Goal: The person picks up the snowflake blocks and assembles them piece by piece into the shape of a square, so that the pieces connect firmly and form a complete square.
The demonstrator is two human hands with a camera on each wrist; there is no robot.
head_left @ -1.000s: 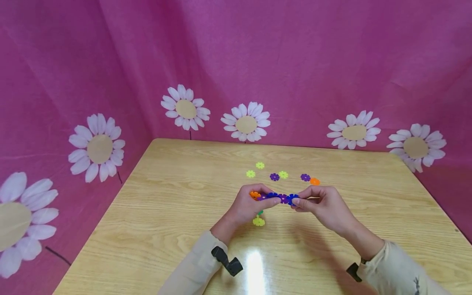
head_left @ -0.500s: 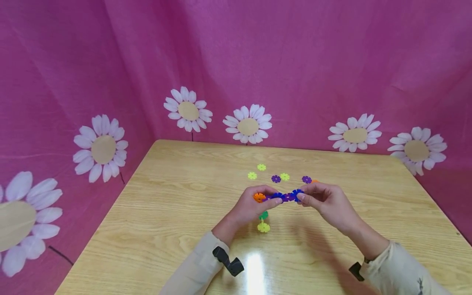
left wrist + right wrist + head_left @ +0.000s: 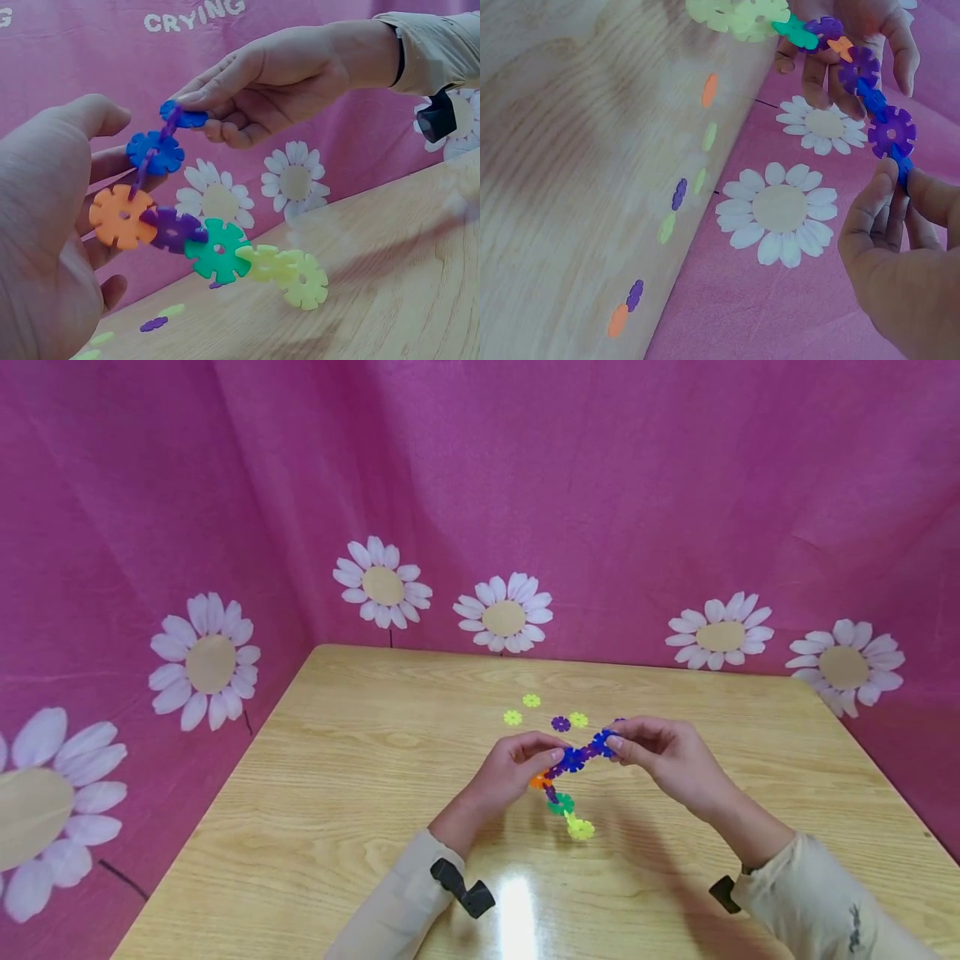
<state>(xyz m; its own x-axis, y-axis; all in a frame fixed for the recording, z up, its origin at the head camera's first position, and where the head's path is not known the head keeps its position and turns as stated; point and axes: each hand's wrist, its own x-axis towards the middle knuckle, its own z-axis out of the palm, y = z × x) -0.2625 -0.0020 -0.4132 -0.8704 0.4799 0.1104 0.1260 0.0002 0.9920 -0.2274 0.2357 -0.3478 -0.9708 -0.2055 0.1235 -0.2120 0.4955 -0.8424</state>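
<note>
A chain of slotted flower-shaped discs hangs in the air between the hands. It runs from a blue disc (image 3: 901, 166) through purple, blue, purple, an orange disc (image 3: 121, 217), purple and a green disc (image 3: 217, 250) to yellow discs (image 3: 303, 280) at the low end. My right hand (image 3: 672, 767) pinches the blue end disc between thumb and fingers. My left hand (image 3: 507, 772) lies around the chain's middle, thumb and fingers apart; in the left wrist view its fingers are behind the second blue disc (image 3: 154, 153), and whether they touch is unclear.
Loose discs lie on the wooden table (image 3: 337, 760) beyond the hands: several yellow ones, among them a yellow disc (image 3: 531, 701), a purple disc (image 3: 561, 724), and an orange disc (image 3: 618, 321) beside another purple one. A pink curtain (image 3: 600, 485) with printed daisies stands behind the table.
My right hand has risen slightly with the blue end, so the chain now slants. Its green and yellow end has swung right, into fuller view. My left hand's grip on the middle has loosened.
</note>
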